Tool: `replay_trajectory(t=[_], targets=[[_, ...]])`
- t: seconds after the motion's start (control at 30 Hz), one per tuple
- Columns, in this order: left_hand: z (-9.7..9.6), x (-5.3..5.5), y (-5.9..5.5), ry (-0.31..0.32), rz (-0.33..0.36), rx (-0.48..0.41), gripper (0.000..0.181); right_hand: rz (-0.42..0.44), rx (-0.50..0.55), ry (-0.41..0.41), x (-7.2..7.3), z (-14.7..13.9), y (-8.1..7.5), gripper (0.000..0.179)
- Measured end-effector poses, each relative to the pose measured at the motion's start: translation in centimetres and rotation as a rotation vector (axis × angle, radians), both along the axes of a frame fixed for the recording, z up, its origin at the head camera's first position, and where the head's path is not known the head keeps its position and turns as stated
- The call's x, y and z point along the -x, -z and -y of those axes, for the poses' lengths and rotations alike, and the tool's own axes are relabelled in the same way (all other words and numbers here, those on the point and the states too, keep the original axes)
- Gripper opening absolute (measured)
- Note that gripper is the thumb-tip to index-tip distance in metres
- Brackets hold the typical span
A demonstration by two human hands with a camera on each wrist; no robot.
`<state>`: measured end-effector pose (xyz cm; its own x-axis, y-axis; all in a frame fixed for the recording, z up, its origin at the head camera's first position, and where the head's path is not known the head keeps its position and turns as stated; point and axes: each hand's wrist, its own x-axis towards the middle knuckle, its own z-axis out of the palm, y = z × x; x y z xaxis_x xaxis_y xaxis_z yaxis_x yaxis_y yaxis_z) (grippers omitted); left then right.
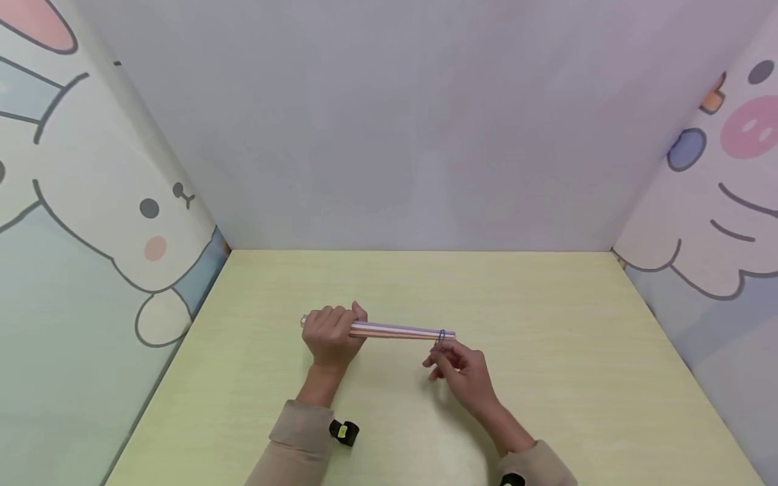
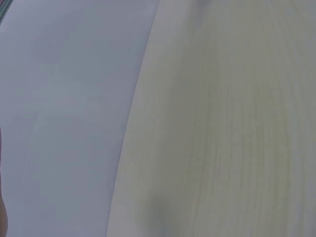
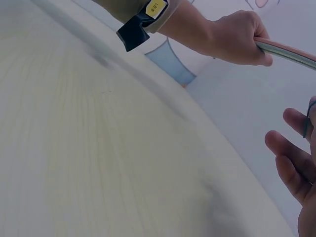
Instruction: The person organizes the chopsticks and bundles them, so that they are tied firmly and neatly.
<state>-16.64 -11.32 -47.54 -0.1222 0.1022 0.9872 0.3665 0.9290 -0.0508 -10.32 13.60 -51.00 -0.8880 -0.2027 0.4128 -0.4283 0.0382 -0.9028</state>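
My left hand (image 1: 333,332) grips a bundle of slim coloured chopsticks (image 1: 395,330), lilac, white and orange-pink, held level above the table. The bundle narrows toward its right end, and a short piece pokes out left of the fist. Around the right end loops a thin blue rubber band (image 1: 442,335), which stretches down to my right hand (image 1: 467,376). The fingers of that hand are bent, with the band caught at the fingertips. From the right wrist view, the band (image 3: 308,118) runs over one finger, while the other fingers are spread apart below the chopsticks (image 3: 286,51).
The pale yellow wooden table (image 1: 273,283) meets a plain grey back wall (image 1: 413,135). Side panels with cartoon animals (image 1: 91,256) stand left and right. A black strap with a yellow tag (image 1: 344,432) sits at the left sleeve (image 1: 298,432).
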Motion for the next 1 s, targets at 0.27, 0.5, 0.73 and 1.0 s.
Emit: replay_trajectory(t=[0.27,0.5,0.73,1.0], targets=[[0.2,0.0,-0.3,-0.027,0.059,-0.012,0.03,-0.301,-0.125,-0.007,0.4,0.3,-0.1,0.015],[-0.1,-0.1,0.2,-0.081,0.198,-0.023,0.031,-0.83,-0.285,0.033,0.9,1.0,0.3,0.029],[-0.5,-0.2,0.0,-0.082,0.242,-0.035,0.031,-0.831,-0.287,0.036,0.1,1.9,0.6,0.056],[-0.8,-0.5,-0.2,-0.096,0.226,-0.026,0.03,-0.536,0.059,0.036,-1.4,3.2,1.0,0.06]])
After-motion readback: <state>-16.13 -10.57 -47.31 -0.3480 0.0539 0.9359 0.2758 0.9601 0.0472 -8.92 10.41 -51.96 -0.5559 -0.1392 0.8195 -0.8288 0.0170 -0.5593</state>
